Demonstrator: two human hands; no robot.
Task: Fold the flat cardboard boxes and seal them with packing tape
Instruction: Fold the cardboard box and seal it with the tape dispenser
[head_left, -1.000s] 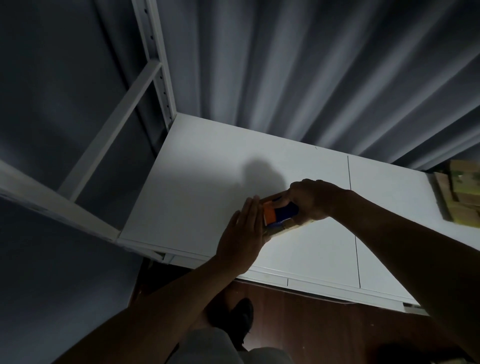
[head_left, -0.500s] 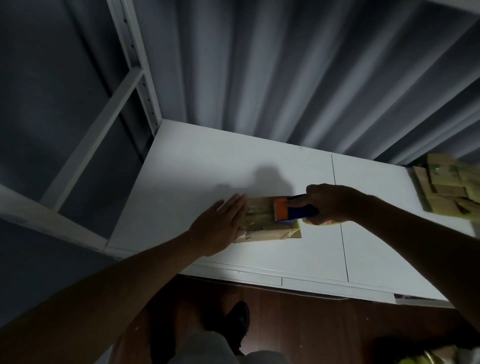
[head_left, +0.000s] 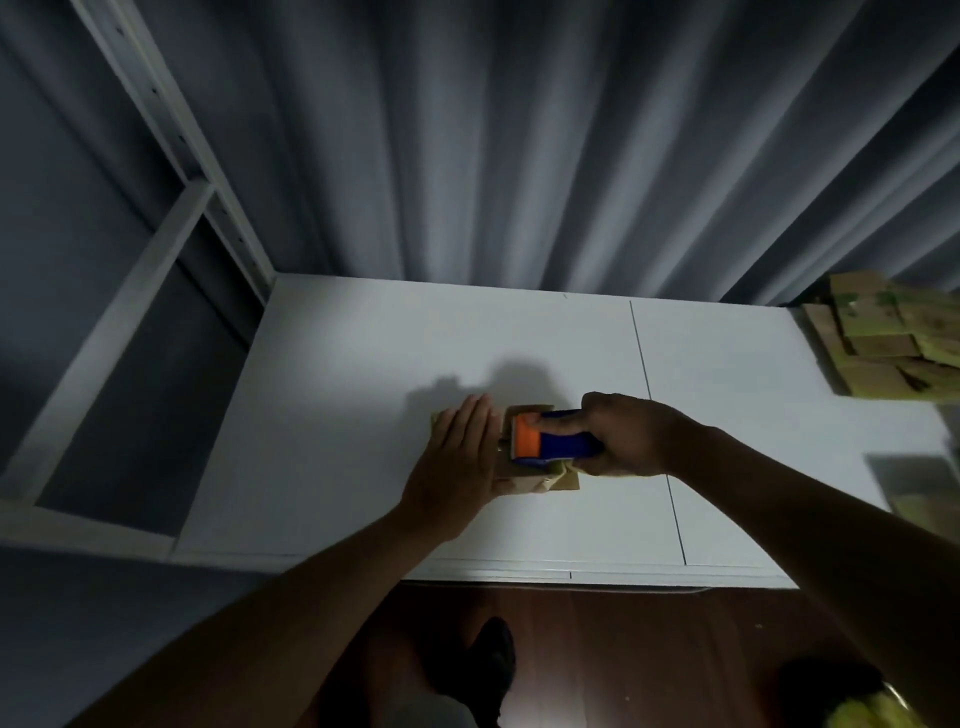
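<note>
At the far left a white metal rack (head_left: 156, 291) stands against a dark wall, its upright and cross-braces running down to the left edge of the white surface (head_left: 337, 415). Behind the surface hangs a grey pleated curtain (head_left: 519, 145).

The left arm comes in from the lower left. The left hand (head_left: 457, 467) lies flat on the left part of the box (head_left: 519, 480), its fingers (head_left: 475, 415) straight and together, pointing away from the person; they grasp nothing and only press down. A corner of cardboard shows just past the fingertips.

The box is small and brown, and sits on the surface a little left of the seam (head_left: 660, 431) that runs front to back across the top. Most of it is hidden under the two hands; its near edge and a flap show below them.

On top of the box rests the tape gun (head_left: 545, 441), with an orange front plate facing the left hand and a blue body behind it. The right hand (head_left: 628, 436) grips the blue handle from the right, fingers clenched round it.

Further right, at the back corner of the surface, lies a stack (head_left: 883, 338) of flat cardboard, partly cut off by the edge of view. Below the surface are a dark wooden floor and a black shoe (head_left: 493, 660).
</note>
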